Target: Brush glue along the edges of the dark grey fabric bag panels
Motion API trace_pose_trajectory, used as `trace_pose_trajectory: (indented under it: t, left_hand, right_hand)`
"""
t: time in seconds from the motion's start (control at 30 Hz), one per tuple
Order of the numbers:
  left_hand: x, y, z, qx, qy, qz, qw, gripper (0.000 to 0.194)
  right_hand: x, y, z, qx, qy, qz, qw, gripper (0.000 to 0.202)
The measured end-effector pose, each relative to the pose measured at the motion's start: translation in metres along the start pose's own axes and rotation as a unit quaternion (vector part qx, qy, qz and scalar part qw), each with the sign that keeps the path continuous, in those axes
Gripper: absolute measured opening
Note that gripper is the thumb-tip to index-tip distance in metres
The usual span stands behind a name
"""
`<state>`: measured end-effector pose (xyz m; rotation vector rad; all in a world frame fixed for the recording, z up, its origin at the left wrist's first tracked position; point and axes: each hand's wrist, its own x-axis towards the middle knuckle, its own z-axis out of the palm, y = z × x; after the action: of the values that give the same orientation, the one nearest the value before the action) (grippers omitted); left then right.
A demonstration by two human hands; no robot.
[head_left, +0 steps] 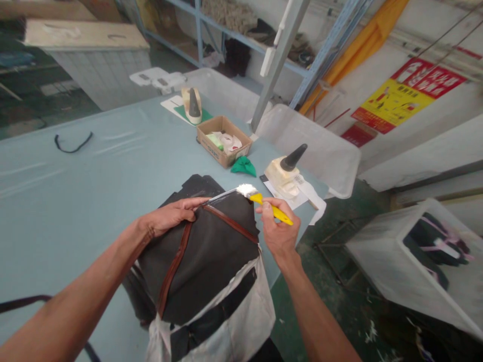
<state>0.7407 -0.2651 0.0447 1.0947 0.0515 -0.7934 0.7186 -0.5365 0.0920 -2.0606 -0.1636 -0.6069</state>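
Observation:
My right hand (281,229) grips a yellow-handled brush (279,214). White paste covers its bristles, which touch the top edge of a dark grey panel (222,241) with brown trim strips (175,266). The panel looks like part of a bag. My left hand (171,215) pinches that upper edge between thumb and fingers, to the left of the brush. A whitish line runs along the edge between hand and brush. Below the panel hangs pale cloth (245,311) crossed by a black band. More dark pieces (196,186) lie behind the panel.
On the blue-green table (124,156) stand a cardboard box (224,158) of scraps, a green cloth (243,166), and two cream blocks with dark cones, one near (289,173), one farther (192,106). A black strap (73,146) lies left. Plastic bins (313,146) flank the table's far side.

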Motion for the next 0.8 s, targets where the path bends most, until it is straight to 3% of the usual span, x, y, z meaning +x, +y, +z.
trace_pose_trajectory:
  t: [0.2,0.37,0.47,0.57,0.63,0.8]
  left_hand:
    - [0.0,-0.001,-0.001,0.007,0.015,0.009,1.0,0.077]
    - [0.001,-0.005,-0.004,-0.006,0.032,0.007,0.999,0.081]
    - [0.001,-0.006,-0.005,-0.007,0.029,0.008,1.0,0.079]
    - [0.002,-0.006,-0.004,0.005,0.03,0.018,0.999,0.077]
    - [0.001,-0.005,-0.003,0.006,0.027,0.022,0.999,0.076]
    - [-0.001,-0.008,-0.003,-0.027,0.03,0.018,0.999,0.079]
  right_hand:
    - [-0.011,-0.011,0.008,0.029,-0.078,-0.017,0.996,0.02]
    - [0.003,0.006,0.004,0.001,-0.045,0.044,0.998,0.026]
    - [-0.001,-0.007,0.003,0.017,-0.041,0.026,0.999,0.022]
    - [-0.01,-0.02,0.01,0.036,-0.075,-0.008,0.996,0.018]
    - [-0.011,-0.016,0.012,0.032,-0.083,-0.005,0.996,0.02]
    - [0.004,0.015,0.008,0.002,-0.023,0.054,0.998,0.026]
